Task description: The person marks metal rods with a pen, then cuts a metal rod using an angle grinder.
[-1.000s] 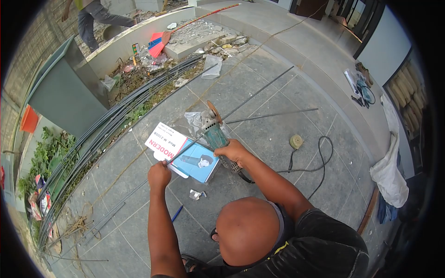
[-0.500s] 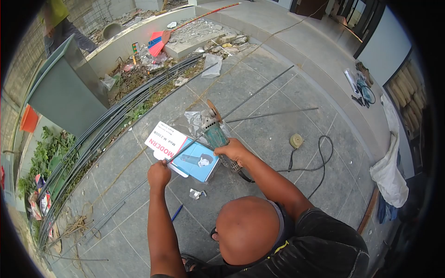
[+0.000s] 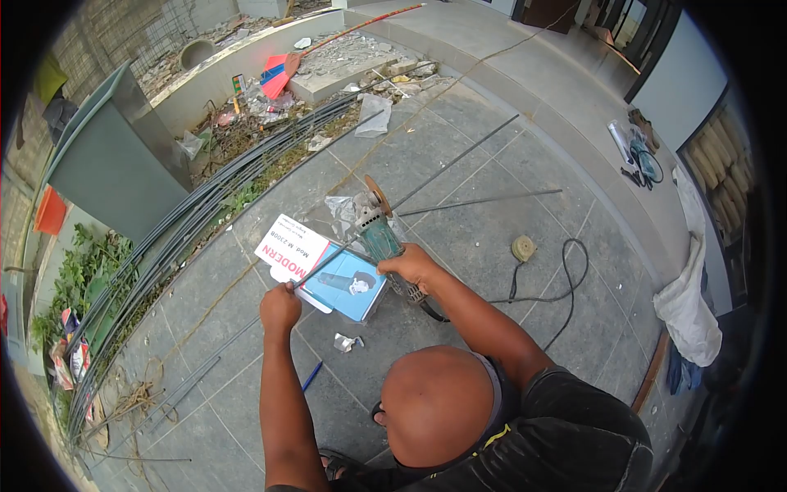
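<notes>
My right hand is wrapped round the green body of an angle grinder, whose brown disc stands upright at its far end. Closed round a thin steel rod is my left hand. The rod runs slantwise under the grinder's head and out along the tiles to the upper right. Whether the disc touches the rod cannot be made out. Beneath the rod lies a flattened blue and white cardboard box, with clear plastic by its far edge.
A second rod lies to the right, near a round tan object and a looped black cable. A blue pen and crumpled foil lie near me. Bundled rods and a grey-green bin are leftward.
The person in the background has moved left, now partly behind the bin. My hands, the grinder and the rod have hardly shifted.
</notes>
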The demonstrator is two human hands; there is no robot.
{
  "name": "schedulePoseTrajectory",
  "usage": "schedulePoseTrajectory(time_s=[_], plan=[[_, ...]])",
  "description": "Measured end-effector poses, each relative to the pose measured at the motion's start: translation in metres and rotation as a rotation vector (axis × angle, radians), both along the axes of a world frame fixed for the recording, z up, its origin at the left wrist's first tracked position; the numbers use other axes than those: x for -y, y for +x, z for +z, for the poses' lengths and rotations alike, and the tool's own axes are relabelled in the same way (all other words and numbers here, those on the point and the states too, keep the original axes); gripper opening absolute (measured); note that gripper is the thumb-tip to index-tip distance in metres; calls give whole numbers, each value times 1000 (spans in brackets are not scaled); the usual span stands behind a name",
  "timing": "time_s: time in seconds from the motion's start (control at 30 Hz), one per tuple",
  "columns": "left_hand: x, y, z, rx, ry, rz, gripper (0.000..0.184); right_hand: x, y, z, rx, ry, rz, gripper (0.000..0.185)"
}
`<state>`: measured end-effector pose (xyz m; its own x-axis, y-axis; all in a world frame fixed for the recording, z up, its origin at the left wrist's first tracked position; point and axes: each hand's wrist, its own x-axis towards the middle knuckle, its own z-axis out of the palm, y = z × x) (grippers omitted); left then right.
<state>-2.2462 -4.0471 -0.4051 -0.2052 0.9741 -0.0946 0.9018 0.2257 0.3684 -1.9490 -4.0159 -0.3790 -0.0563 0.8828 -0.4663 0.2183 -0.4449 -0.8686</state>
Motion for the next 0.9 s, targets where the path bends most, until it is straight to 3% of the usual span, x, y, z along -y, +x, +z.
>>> schedulePoseTrajectory(time_s=[0.33, 0.73, 0.9], plan=[[-1, -1, -3, -6, 4, -7, 39, 1, 0, 4, 26, -11, 15, 39], [0, 0, -1, 4, -11, 8, 39, 2, 3, 3, 70, 64, 2, 47], [2, -3, -4, 18, 14, 0, 38, -2, 20, 36, -117, 96, -35, 41]])
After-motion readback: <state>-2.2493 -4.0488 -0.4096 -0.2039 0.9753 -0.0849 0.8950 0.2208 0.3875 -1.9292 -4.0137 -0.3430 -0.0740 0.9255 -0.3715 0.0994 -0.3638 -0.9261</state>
